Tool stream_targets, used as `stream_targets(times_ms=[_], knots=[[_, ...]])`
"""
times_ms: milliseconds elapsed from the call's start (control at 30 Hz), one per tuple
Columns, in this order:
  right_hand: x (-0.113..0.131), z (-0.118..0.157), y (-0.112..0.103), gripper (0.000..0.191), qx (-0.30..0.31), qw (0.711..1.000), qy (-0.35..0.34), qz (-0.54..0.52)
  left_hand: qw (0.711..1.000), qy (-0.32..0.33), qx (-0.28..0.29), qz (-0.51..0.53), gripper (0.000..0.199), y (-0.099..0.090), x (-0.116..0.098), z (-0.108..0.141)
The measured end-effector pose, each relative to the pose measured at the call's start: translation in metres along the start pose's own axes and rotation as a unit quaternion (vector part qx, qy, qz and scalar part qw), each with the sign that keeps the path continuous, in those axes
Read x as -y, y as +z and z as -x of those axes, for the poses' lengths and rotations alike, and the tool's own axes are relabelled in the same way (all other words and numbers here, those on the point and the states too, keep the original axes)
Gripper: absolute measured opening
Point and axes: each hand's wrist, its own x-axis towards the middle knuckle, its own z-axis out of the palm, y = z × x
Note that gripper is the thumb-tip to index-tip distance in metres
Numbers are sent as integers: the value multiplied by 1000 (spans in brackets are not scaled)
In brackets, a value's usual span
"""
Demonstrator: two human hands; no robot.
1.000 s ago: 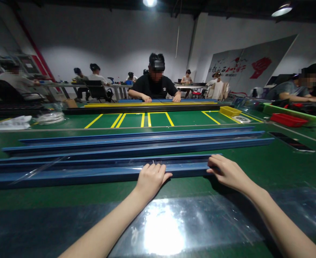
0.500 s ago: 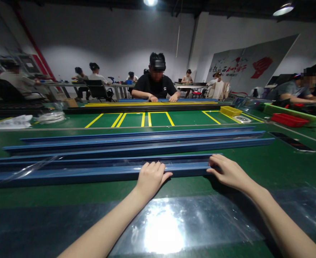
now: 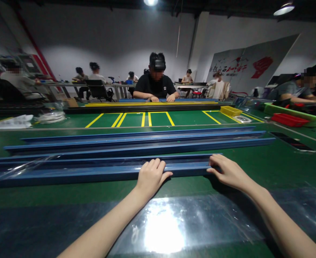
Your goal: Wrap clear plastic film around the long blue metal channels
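While the left hand closes its grip over the nearest blue rail, the right hand sets a half-open grip at the right end; whether that holds anything I cannot tell; the rail lies along the surface, a clear sheet nearer the front edge.

Grey wall, ceiling lamps, black chair

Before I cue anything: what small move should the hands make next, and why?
Probably slide the left hand leftward along the nearest blue channel: a clear strip slants across its left part, and the right hand is at its right end.
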Motion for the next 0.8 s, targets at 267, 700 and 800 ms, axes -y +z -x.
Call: stream_targets(times_ms=[267,700,800], knots=[[1,-1,-1,10,3,1000,-2,-15,1000,-11,2,21,34,0,1,0],[6,0,2,12,0,997,-49,63,999,30,-12,-12,31,3,0,0],[19,-1,4,17,-11,996,-68,60,999,34,-11,-12,31,3,0,0]])
